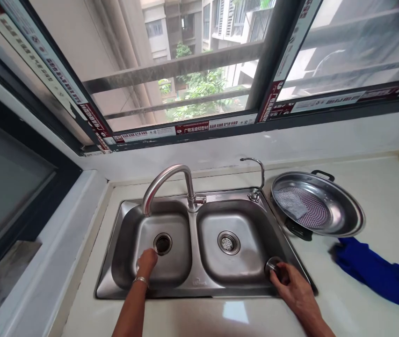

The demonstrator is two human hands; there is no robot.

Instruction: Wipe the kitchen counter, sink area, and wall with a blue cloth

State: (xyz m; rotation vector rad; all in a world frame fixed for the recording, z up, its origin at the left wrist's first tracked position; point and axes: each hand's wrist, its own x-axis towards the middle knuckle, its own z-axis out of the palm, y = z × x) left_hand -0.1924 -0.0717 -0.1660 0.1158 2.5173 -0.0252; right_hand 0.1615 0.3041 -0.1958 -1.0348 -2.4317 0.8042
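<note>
A stainless double sink (195, 285) is set in the pale counter. My left hand (146, 263) reaches down into the left basin, fingers curled just below its open drain hole (162, 243); what they hold, if anything, is hidden. My right hand (292, 288) rests at the near right corner of the right basin, fingers closed on a small round metal piece (272, 265), apparently a drain stopper. The right basin's drain (228, 242) has a strainer in it. A curved tap (171, 185) arches over the left basin.
A steel pan (346, 220) with a perforated insert and black handles sits right of the sink. A blue cloth (378, 274) lies on the counter (392, 196) near it. A thin second tap (255, 178) stands behind the right basin. A barred window (199, 70) runs behind.
</note>
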